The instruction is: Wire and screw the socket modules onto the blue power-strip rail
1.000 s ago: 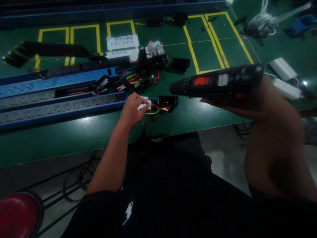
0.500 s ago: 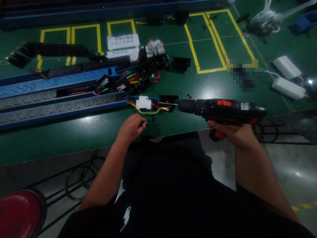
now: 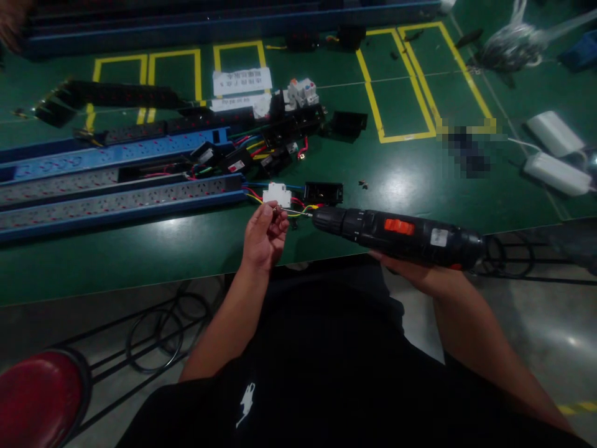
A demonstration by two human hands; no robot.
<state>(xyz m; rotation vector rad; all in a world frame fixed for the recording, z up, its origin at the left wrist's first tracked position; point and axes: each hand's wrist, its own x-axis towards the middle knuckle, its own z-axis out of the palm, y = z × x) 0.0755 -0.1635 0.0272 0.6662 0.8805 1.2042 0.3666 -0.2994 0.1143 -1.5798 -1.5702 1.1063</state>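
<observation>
My right hand (image 3: 426, 274) is wrapped round the grip of a black and orange cordless drill (image 3: 396, 233), which points left. Its long thin bit (image 3: 296, 213) reaches to the fingertips of my left hand (image 3: 265, 233). There the thumb and fingers pinch a tiny brownish screw, partly hidden, at the bit's tip. Just behind these fingers lies a white circuit breaker (image 3: 277, 195) with red, blue and yellow-green wires. To its right, a black open housing (image 3: 323, 193) rests on the green table. The wires run left into a blue power strip (image 3: 186, 194) with grey sockets.
More power strips (image 3: 140, 149) and wired black parts (image 3: 237, 163) lie behind. Loose screws (image 3: 363, 185) sit right of the housing. White adapters (image 3: 557, 173) are at the right. A red stool (image 3: 40, 398) stands at lower left. Another person's hand (image 3: 12, 25) shows at upper left.
My left hand has risen from the table edge to the drill bit's tip. The drill has moved left and towards me, away from the black housing. The other person's hand has come into view.
</observation>
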